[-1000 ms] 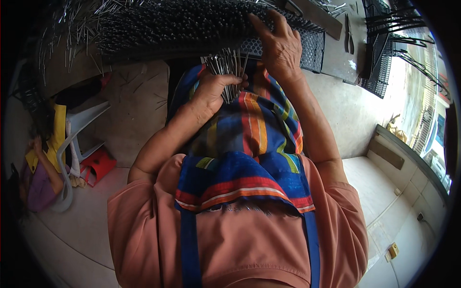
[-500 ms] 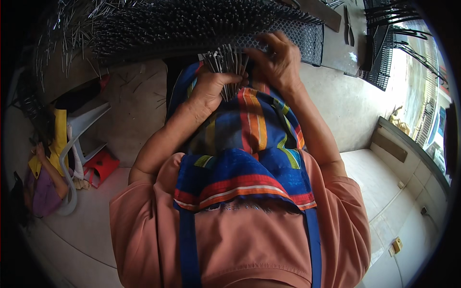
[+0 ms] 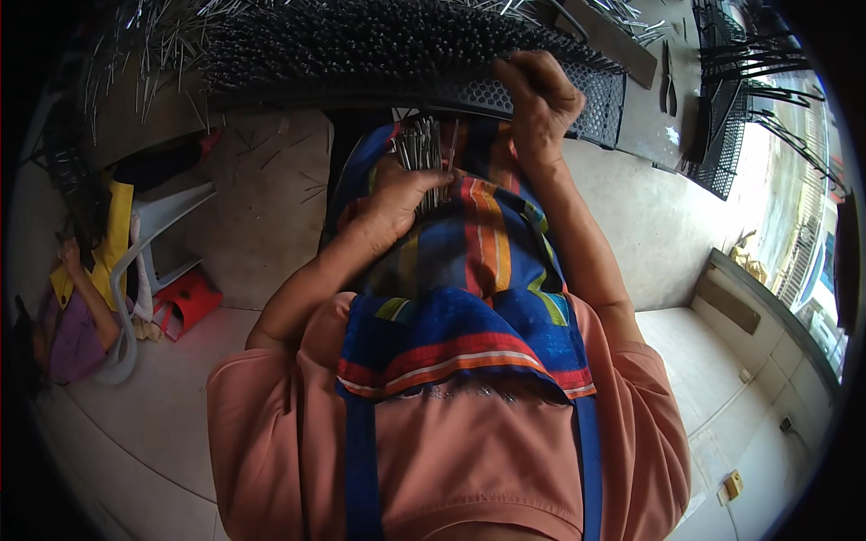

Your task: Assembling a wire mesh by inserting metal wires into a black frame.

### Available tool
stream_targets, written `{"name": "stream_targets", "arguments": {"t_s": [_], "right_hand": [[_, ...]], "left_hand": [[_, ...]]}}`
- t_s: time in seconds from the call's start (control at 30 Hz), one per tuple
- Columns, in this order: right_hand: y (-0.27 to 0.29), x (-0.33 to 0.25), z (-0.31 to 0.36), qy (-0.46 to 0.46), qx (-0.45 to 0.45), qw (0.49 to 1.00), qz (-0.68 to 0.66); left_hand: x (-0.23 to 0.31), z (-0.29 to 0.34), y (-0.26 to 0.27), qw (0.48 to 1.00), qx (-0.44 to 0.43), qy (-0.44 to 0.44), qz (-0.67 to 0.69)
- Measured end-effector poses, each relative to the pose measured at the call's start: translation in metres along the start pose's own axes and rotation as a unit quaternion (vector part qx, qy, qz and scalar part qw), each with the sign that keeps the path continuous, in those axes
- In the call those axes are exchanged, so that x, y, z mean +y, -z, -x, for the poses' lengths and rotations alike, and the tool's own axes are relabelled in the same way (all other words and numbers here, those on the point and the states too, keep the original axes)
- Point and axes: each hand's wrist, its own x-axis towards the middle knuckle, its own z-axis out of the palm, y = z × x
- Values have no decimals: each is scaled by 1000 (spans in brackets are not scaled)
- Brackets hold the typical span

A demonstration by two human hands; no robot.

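Observation:
A bundle of thin grey metal rods (image 3: 418, 144) stands up out of my left hand (image 3: 394, 196), which is closed around it above my lap. One rod leans a little apart from the others, near the thumb. My right hand (image 3: 544, 104) is raised over the front right part of a black perforated rack (image 3: 591, 108). Its fingers are curled together, and whatever they may hold is too small or hidden to make out. Many dark rods (image 3: 379, 50) stand upright, packed close, in that rack.
Loose rods (image 3: 144, 54) lie heaped at the far left of the table. Pliers (image 3: 668, 79) lie at the right, near another black mesh rack (image 3: 723, 149). A person in purple (image 3: 81, 334) sits at the left by a grey chair (image 3: 135, 270) and a red bag (image 3: 188, 302).
My right hand has moved away from the bundle, up and right to the rack, and its fingers have curled in. My left hand, still around the rods, sits slightly lower.

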Motion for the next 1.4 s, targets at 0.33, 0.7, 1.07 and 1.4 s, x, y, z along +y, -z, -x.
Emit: {"name": "stream_targets", "arguments": {"t_s": [0.33,0.7,1.07,1.4], "right_hand": [[-16,-3,-9,153,-57,977,138],[-27,-11,-14,178,-100,957,204],[-31,5,-6,180,-84,943,266],[-22,5,1,199,-124,918,319]], "left_hand": [[22,5,-12,998,-4,1,60],[17,-3,-10,997,-24,-15,68],[19,-4,-3,996,-16,-22,79],[25,0,-3,993,-20,-10,112]]}}
